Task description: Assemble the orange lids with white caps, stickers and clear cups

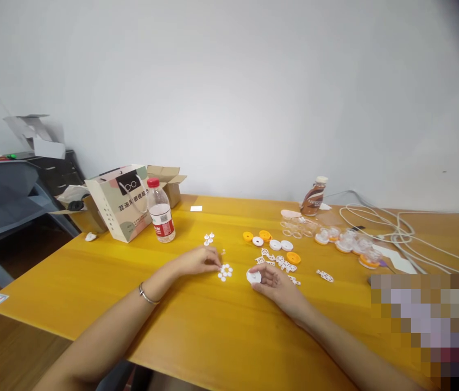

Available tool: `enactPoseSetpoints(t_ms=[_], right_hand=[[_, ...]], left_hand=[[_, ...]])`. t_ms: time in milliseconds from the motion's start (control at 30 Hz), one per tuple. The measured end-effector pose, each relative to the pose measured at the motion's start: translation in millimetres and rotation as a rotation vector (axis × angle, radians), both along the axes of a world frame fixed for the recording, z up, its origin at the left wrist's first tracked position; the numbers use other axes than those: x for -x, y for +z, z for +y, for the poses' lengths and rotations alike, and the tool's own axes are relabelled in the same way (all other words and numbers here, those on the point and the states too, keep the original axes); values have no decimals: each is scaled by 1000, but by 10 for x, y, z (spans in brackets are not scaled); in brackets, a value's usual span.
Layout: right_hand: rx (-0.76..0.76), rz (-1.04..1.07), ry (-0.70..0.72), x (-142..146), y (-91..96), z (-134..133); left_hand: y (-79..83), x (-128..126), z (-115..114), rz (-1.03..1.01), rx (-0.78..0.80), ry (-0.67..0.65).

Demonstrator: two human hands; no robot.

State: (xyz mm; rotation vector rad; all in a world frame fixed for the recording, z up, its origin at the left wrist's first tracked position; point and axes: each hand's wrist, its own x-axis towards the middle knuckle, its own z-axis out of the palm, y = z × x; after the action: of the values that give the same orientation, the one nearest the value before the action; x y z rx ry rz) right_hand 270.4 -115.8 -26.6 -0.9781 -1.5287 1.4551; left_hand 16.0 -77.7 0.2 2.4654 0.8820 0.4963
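Observation:
My left hand [200, 261] is closed, its fingertips pressed together at the edge of a cluster of small white discs [226, 271]. Whatever those fingertips may hold is hidden. A round white plastic cap [253, 276] is pinched between the thumb and fingers of my right hand [280, 288], just above the table. Beyond that hand lie several white cut-out gear pieces [286, 264], partly behind the fingers. Orange and white round shells [293, 258] sit farther back. Another few small white parts [209, 238] lie behind my left hand.
A bottle with a red cap [161, 212] and a paper bag [125, 203] stand at left. Clear rings [296, 228], a brown bottle [314, 196], clear-topped round pieces [349, 241] and white cables [400, 228] occupy the right. A pixelated area covers the lower right corner.

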Motion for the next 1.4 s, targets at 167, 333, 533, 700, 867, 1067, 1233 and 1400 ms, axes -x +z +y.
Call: enactPoseSetpoints(t_ms=[167, 333, 533, 700, 867, 1067, 1233, 1400], right_hand=[[-10, 5, -13, 11, -16, 12], [-36, 43, -8, 50, -13, -13], [-39, 96, 58, 101, 14, -62], [-22, 93, 56, 121, 45, -80], [-7, 100, 5, 95, 45, -62], [-11, 61, -55, 49, 11, -19], [-22, 33, -61, 43, -53, 14], [-33, 35, -60, 39, -67, 17]], left_hand=[[39, -224, -162, -230, -29, 148], [-65, -607, -376, -406, 99, 249], [-179, -738, -409, -453, 113, 355], [-188, -746, -429, -437, 66, 358], [-114, -722, -430, -442, 98, 359], [147, -307, -275, -179, 86, 132], [128, -141, -194, 37, -13, 109], [24, -154, -163, 109, -1, 76]])
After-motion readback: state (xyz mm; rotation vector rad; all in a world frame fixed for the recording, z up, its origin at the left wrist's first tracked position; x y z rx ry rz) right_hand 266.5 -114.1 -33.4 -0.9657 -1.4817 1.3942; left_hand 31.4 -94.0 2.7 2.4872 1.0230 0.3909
